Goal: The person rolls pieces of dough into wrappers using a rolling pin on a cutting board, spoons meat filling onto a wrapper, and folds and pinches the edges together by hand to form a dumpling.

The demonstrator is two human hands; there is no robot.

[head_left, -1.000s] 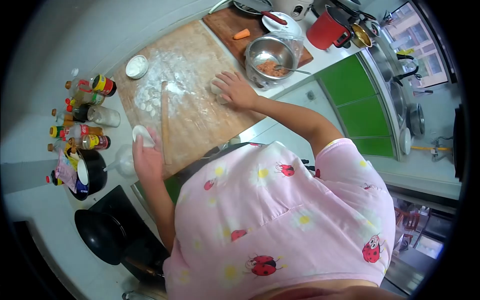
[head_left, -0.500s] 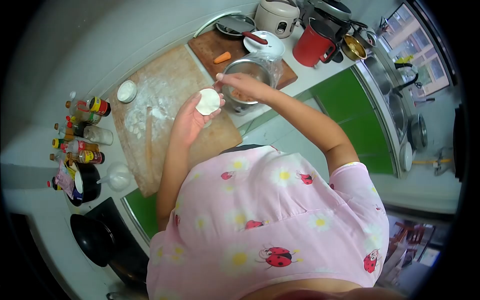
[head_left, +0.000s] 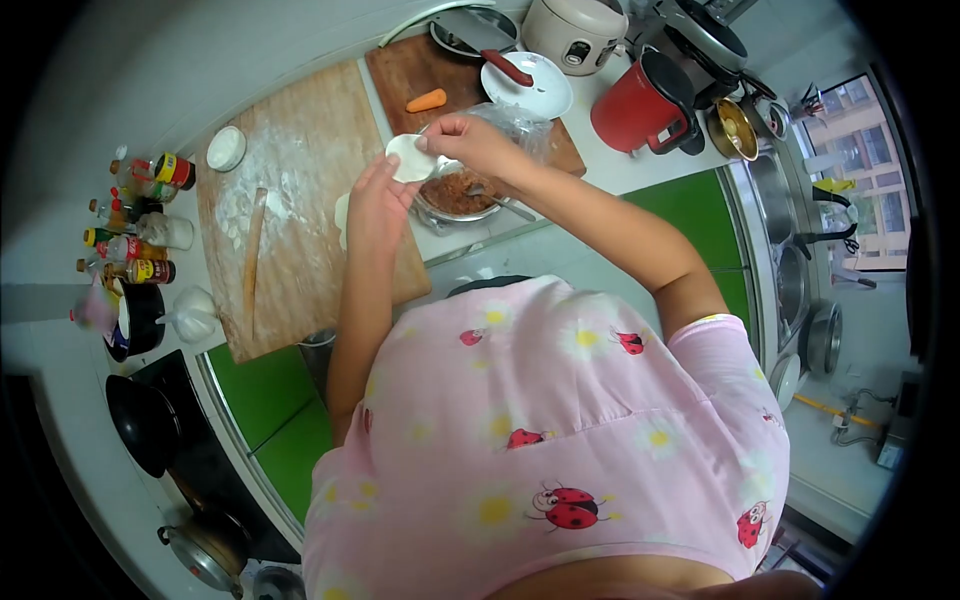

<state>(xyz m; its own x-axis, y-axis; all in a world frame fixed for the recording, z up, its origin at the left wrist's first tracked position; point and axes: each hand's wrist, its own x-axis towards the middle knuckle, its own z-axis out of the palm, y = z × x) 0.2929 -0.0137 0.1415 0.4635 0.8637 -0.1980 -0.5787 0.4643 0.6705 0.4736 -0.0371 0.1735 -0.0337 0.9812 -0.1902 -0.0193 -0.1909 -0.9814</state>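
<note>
A round white dumpling wrapper (head_left: 411,159) is held up between my two hands, over the strip between the floury board and the bowl. My left hand (head_left: 378,205) grips its lower left edge with the fingers. My right hand (head_left: 478,147) pinches its upper right edge between thumb and fingers. Just below my right hand sits a metal bowl (head_left: 438,220) of reddish-brown minced filling (head_left: 455,192). A metal utensil (head_left: 515,208) rests in the filling, its handle over the rim. Behind my left wrist, another pale wrapper (head_left: 342,215) is partly hidden on the board.
The floury wooden board (head_left: 320,270) carries a rolling pin (head_left: 255,250) and a small bowl of flour (head_left: 227,148). Behind, a dark chopping board (head_left: 400,70) holds a carrot (head_left: 426,100), a cleaver (head_left: 480,35) and a white plate (head_left: 550,85). A red jug (head_left: 640,105) stands right, sauce bottles (head_left: 150,270) left.
My right hand has come left onto the wrapper's edge, and the wrapper is now tilted between both hands. The filling and utensil in the bowl have come into clearer view. The camera view has shifted.
</note>
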